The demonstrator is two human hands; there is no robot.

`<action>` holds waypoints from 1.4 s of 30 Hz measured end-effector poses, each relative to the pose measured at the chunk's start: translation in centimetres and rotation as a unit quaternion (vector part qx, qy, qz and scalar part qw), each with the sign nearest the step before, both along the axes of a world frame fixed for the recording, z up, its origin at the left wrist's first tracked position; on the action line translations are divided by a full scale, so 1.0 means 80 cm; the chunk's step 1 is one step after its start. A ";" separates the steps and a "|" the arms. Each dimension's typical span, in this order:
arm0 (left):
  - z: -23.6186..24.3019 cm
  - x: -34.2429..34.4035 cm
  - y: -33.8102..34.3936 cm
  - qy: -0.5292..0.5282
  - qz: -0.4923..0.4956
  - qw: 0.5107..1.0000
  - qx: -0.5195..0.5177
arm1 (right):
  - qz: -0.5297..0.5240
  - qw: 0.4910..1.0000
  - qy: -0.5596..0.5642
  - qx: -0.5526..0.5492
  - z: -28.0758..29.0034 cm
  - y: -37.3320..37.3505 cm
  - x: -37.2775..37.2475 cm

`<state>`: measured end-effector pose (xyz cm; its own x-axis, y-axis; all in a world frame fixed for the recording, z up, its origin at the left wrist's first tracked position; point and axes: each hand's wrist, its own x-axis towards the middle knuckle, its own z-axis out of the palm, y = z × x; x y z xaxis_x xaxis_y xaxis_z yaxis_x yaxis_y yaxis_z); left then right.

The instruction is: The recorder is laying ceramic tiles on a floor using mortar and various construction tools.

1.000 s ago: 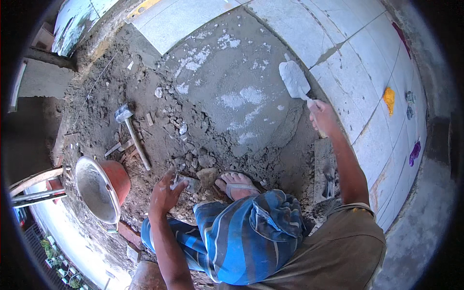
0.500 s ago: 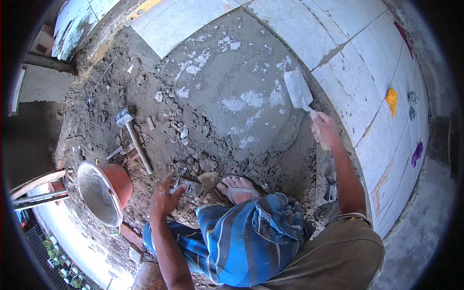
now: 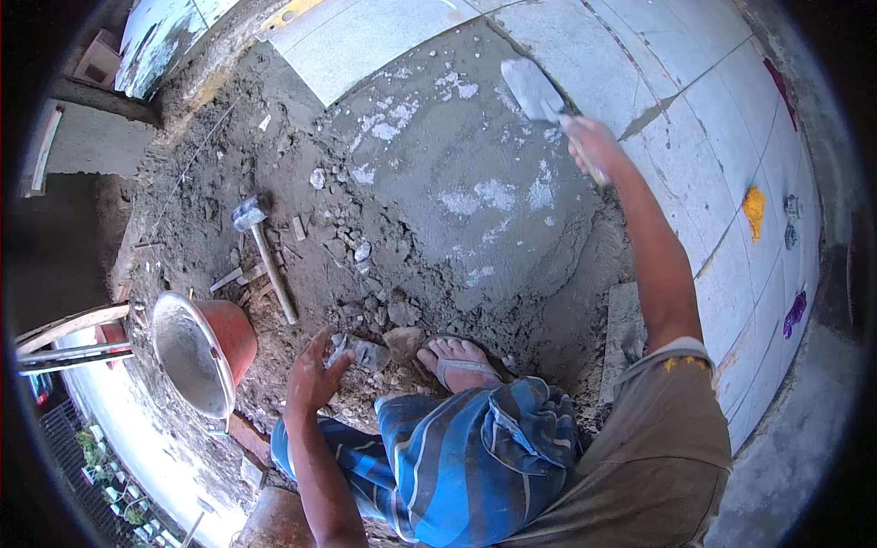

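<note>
My right hand (image 3: 596, 151) is closed round the handle of a trowel (image 3: 530, 89). The trowel's flat grey blade lies over the far right part of a wet mortar bed (image 3: 512, 242), close to the edge of the laid white tiles. White powder patches mark the mortar's surface. Lower left, my left hand (image 3: 313, 373) hangs with its fingers apart and holds nothing. Beside it are rubble and a brown stone (image 3: 402, 343), near my sandalled foot (image 3: 457, 358).
A mallet (image 3: 265, 256) lies on the dirt at the left. Nearer stands a tilted orange bucket (image 3: 228, 333) with grey residue. Pale tiles (image 3: 694, 146) run along the right, bearing a yellow scrap (image 3: 753, 212) and a purple scrap (image 3: 795, 313). A yellow level (image 3: 290, 14) rests at the far edge.
My right hand has carried the trowel farther away and slightly left along the tile edge, and the blade now points more to the left. My left hand has stayed nearly in place.
</note>
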<state>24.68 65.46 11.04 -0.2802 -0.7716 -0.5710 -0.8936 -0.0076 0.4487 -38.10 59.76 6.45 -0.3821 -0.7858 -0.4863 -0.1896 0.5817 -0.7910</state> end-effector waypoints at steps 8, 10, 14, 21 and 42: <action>0.009 -0.012 -0.003 0.001 0.012 1.000 0.008 | 0.007 1.000 -0.003 0.021 -0.001 -0.036 -0.020; 0.014 -0.011 -0.002 -0.007 0.034 0.999 0.020 | -0.005 0.999 -0.013 0.036 0.008 0.011 -0.020; 0.001 -0.010 -0.004 -0.002 0.021 1.000 0.015 | -0.054 0.995 0.013 0.085 0.040 0.131 -0.015; -0.007 -0.043 -0.018 -0.021 -0.035 0.999 0.033 | -0.145 0.980 -0.001 0.137 0.062 0.272 0.062; 0.013 0.008 0.001 0.083 0.027 0.996 -0.027 | 0.162 0.985 -0.033 0.043 0.043 0.043 0.236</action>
